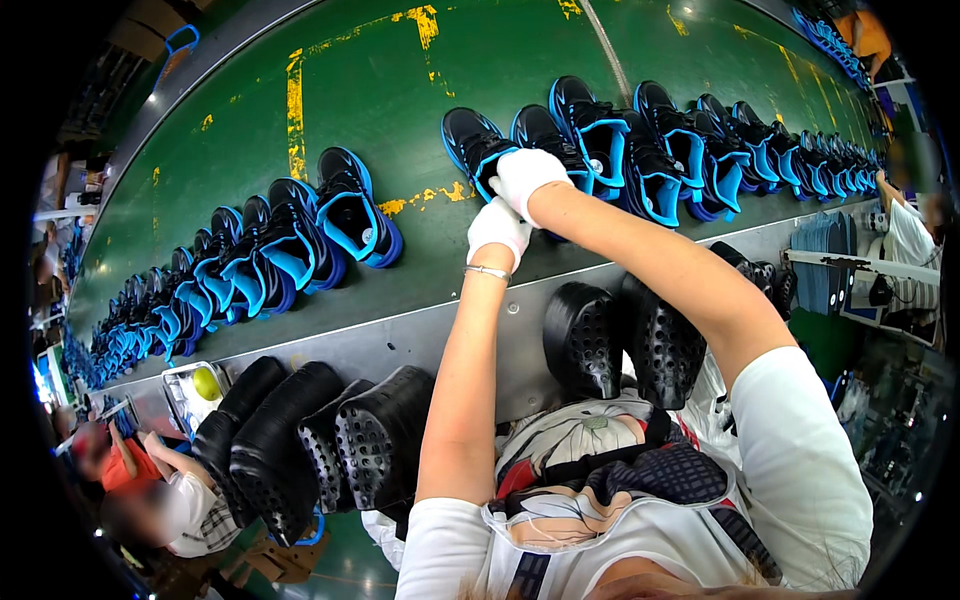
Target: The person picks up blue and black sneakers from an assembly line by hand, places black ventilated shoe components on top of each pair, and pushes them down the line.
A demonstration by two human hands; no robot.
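Observation:
Both my hands wear white gloves and meet at the heel end of a black sports shoe [470, 138] with bright blue trim. My right hand [532, 182] is closed over the shoe's opening, and my left hand [497, 236] is closed low at its heel. Their fingertips and part of the shoe are hidden by the gloves. Just right of it, a matching shoe [545, 130] stands partly behind my right hand. To the left, across a gap, a similar shoe [350, 210] ends another row.
Long rows of such shoes stretch left and right on the green belt [240, 140]. Along the metal edge [400, 335] lie black boot-shaped pieces [385, 440] with dimpled ends, and others [580, 340] sit under my right arm. Other people are at both far sides.

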